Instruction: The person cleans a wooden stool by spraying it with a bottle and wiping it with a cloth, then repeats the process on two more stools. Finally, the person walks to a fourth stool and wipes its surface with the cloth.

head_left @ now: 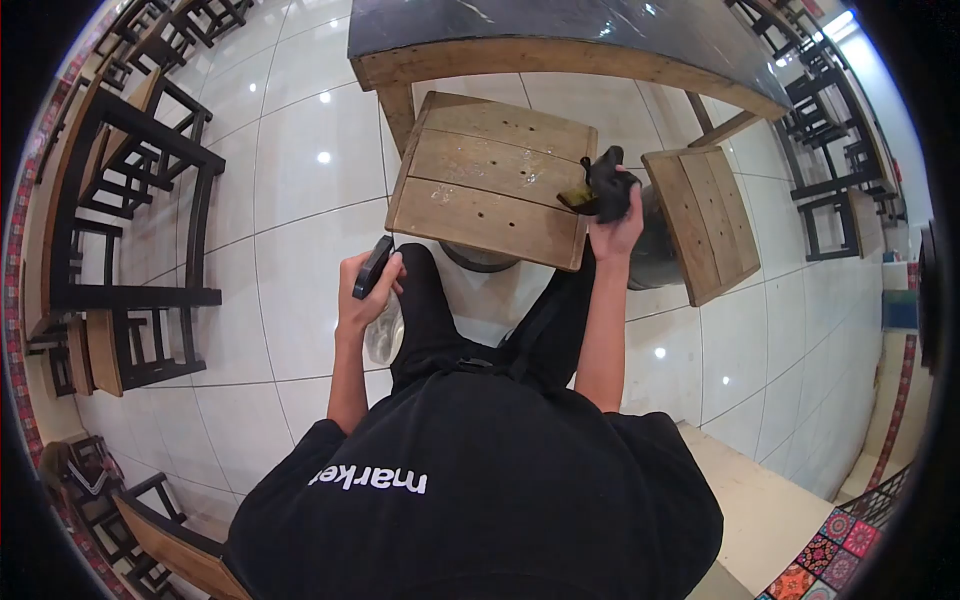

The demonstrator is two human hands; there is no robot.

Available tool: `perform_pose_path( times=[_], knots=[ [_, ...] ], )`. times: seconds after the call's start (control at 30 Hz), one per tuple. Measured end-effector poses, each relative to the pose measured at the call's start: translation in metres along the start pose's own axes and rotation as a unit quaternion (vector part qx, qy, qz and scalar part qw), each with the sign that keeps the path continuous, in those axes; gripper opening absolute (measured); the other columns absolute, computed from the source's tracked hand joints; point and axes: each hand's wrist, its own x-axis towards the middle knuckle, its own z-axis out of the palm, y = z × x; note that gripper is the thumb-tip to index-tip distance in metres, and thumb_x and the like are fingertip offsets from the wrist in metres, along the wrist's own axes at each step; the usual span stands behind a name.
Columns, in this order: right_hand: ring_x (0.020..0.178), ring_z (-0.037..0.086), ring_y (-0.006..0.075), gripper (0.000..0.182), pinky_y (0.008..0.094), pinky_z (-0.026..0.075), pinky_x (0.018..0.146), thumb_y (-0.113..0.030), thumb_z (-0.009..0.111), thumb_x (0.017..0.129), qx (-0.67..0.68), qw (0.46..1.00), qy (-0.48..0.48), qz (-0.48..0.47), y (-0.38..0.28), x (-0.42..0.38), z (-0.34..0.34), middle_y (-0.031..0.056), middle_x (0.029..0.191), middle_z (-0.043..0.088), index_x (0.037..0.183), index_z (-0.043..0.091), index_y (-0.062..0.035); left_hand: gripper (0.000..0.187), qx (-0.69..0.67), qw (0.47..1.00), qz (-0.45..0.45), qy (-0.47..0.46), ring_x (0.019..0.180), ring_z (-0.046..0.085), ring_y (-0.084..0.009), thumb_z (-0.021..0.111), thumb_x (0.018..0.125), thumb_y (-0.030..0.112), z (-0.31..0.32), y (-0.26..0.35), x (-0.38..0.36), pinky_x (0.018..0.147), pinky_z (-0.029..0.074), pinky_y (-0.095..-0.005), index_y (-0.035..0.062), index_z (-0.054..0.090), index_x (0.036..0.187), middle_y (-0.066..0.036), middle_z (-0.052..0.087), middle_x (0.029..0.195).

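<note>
A crumpled black cloth [608,183] with a yellowish edge sits at the three o'clock edge of the slatted wooden stool [487,180], clenched in the right hand [617,222]. The left hand [365,290], at eight o'clock, grips a dark phone [373,267].

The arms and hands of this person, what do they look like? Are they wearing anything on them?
Both arms are bare from the upper arm down, below the short sleeves of a black top with white lettering. The left hand and the right hand wear no gloves; no watch or bracelet shows.
</note>
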Motion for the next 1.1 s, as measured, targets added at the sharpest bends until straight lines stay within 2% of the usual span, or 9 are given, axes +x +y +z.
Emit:
perform_pose_path(
  times=[0.03,0.07,0.13,0.17,0.23,0.5,0.57,0.77,1.1],
  knots=[
    [0.108,0.058,0.0237,0.042,0.0343,0.044,0.096,-0.036,0.052,0.096,-0.001,1.0,-0.003,0.004,0.003,0.008,0.004,0.01,0.119,0.06,0.123,0.056,-0.0042,0.032,-0.001,1.0,-0.001,0.005,0.051,0.06,-0.0122,0.063,0.09,0.023,0.001,-0.001,0.002,0.049,0.047,-0.0263,-0.0046,0.064,0.074,-0.007,0.062,0.063],
    [0.107,0.059,0.0234,0.04,0.0345,0.045,0.095,-0.036,0.052,0.096,-0.249,0.968,0.007,-0.034,0.006,0.016,0.009,0.01,0.116,0.061,0.118,0.059,-0.0031,0.031,0.009,0.999,-0.003,0.039,0.05,0.06,-0.0126,0.063,0.09,0.024,0.002,-0.003,0.005,0.049,0.047,-0.0264,-0.0044,0.064,0.076,-0.008,0.062,0.064],
    [0.104,0.06,0.0258,0.035,0.0364,0.047,0.09,-0.033,0.052,0.096,-0.596,0.788,-0.014,-0.154,0.021,0.035,0.011,0.0121,0.108,0.065,0.112,0.065,-0.0038,0.03,0.002,0.993,-0.005,0.116,0.05,0.061,-0.0136,0.063,0.091,0.025,0.004,-0.021,0.016,0.047,0.047,-0.0265,-0.0038,0.064,0.085,-0.007,0.061,0.066],
    [0.104,0.06,0.0258,0.035,0.0364,0.047,0.09,-0.033,0.052,0.096,-0.597,0.787,-0.015,-0.153,0.032,0.043,0.007,0.0121,0.108,0.065,0.112,0.065,-0.0038,0.03,0.001,0.993,-0.006,0.117,0.05,0.061,-0.0136,0.063,0.091,0.025,0.004,-0.034,0.023,0.047,0.047,-0.0265,-0.0038,0.064,0.085,-0.007,0.061,0.066],
    [0.104,0.06,0.0304,0.033,0.039,0.047,0.089,-0.032,0.055,0.094,-0.767,0.585,-0.142,-0.221,0.056,0.052,0.012,0.0138,0.108,0.064,0.116,0.065,-0.0099,0.036,-0.008,0.982,-0.045,0.182,0.05,0.062,-0.0165,0.063,0.091,0.03,0.003,-0.053,0.037,0.045,0.045,-0.0247,-0.0055,0.064,0.097,-0.007,0.063,0.077],
    [0.114,0.055,0.0339,0.036,0.0439,0.044,0.095,-0.037,0.055,0.091,-0.772,0.576,-0.208,-0.174,0.141,0.087,0.069,0.0138,0.125,0.058,0.12,0.064,-0.0171,0.031,-0.106,0.985,-0.059,0.122,0.052,0.06,-0.0125,0.065,0.089,0.021,0.001,-0.082,0.068,0.048,0.052,-0.0262,-0.0075,0.066,0.103,-0.006,0.063,0.075],
    [0.118,0.052,0.0361,0.036,0.0433,0.044,0.097,-0.034,0.053,0.093,-0.783,0.498,-0.235,-0.289,0.172,0.106,0.071,0.0178,0.129,0.056,0.123,0.062,-0.0158,0.03,-0.101,0.987,-0.038,0.118,0.052,0.06,-0.012,0.067,0.088,0.02,-0.003,-0.094,0.073,0.047,0.05,-0.0258,-0.0072,0.067,0.101,-0.006,0.063,0.075],
    [0.127,0.046,0.0329,0.04,0.0409,0.04,0.105,-0.029,0.057,0.089,-0.721,0.523,-0.44,-0.118,0.208,0.047,0.119,0.0115,0.136,0.051,0.124,0.059,-0.0106,0.029,-0.071,0.992,-0.009,0.101,0.051,0.056,-0.01,0.068,0.087,0.021,-0.005,-0.097,0.071,0.047,0.047,-0.0247,-0.0055,0.068,0.099,-0.004,0.063,0.073],
    [0.129,0.043,0.0337,0.048,0.042,0.035,0.109,-0.006,0.061,0.077,-0.826,0.486,-0.202,-0.201,0.098,0.02,0.034,0.0124,0.138,0.05,0.125,0.056,-0.002,0.033,-0.183,0.976,-0.084,0.088,0.056,0.057,-0.0101,0.067,0.088,0.021,0.0,-0.09,0.067,0.052,0.049,-0.0255,-0.0044,0.065,0.11,-0.004,0.064,0.08]
  ],
)
